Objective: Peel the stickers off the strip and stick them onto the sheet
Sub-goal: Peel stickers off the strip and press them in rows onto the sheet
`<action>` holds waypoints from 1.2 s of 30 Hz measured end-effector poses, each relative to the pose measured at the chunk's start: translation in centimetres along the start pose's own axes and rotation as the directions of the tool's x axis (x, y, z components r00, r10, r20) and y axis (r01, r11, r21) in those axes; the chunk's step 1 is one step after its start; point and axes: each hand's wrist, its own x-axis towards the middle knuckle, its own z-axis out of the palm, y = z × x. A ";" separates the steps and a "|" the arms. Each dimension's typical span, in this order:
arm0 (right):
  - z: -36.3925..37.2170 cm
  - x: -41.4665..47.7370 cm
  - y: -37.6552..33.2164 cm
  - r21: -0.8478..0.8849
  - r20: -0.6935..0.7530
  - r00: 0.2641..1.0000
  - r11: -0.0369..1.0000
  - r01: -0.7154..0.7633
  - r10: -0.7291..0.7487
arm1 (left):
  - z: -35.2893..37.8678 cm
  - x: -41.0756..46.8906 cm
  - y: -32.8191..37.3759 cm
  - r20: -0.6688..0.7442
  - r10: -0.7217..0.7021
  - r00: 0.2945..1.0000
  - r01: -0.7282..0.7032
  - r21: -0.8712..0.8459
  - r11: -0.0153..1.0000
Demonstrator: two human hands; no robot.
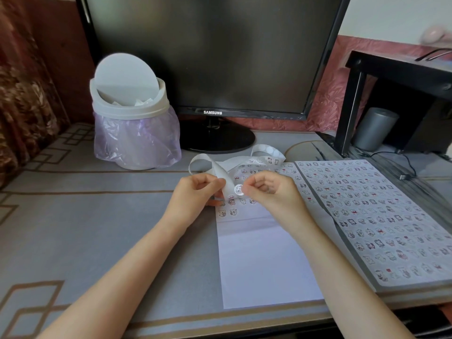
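Grey patterned tabletop (97, 216) carries a black monitor (208, 52) at its far edge, with a white swing-lid bin (132, 123) to the monitor's left. Your white paper sheet (264, 260) lies near the front edge, long axis front to back, with stickers at its far end. The glossy strip (221, 171) loops over that end. Your left hand (195, 194), fingers curled, pinches the strip. Your right hand (271, 192) pinches the edge of a round sticker (238, 189) at the strip's lower end.
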 end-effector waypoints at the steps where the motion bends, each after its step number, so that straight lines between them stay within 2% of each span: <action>1: -0.2 0.0 0.0 0.000 0.027 0.998 0.998 -0.061 0.061 | 0.0 0.1 -0.1 -0.002 0.002 1.000 -0.002 0.012 1.000; 4: -0.7 -0.1 0.1 -0.060 0.092 0.973 0.976 -0.208 0.213 | 0.0 0.1 -0.3 0.003 0.005 1.000 -0.005 0.028 1.000; 7: -0.8 -0.1 0.4 -0.124 0.098 0.961 0.961 -0.248 0.260 | 0.0 0.2 -0.3 0.002 0.010 1.000 -0.010 0.029 1.000; 13: -0.7 0.2 1.3 -0.208 0.056 0.967 0.950 -0.233 0.249 | 0.0 0.2 -0.5 -0.002 0.009 1.000 -0.008 0.040 0.999; 36: -0.3 0.6 2.1 -0.243 0.044 0.975 0.949 -0.203 0.220 | 0.0 0.4 -0.7 -0.003 -0.008 1.000 0.009 0.104 0.994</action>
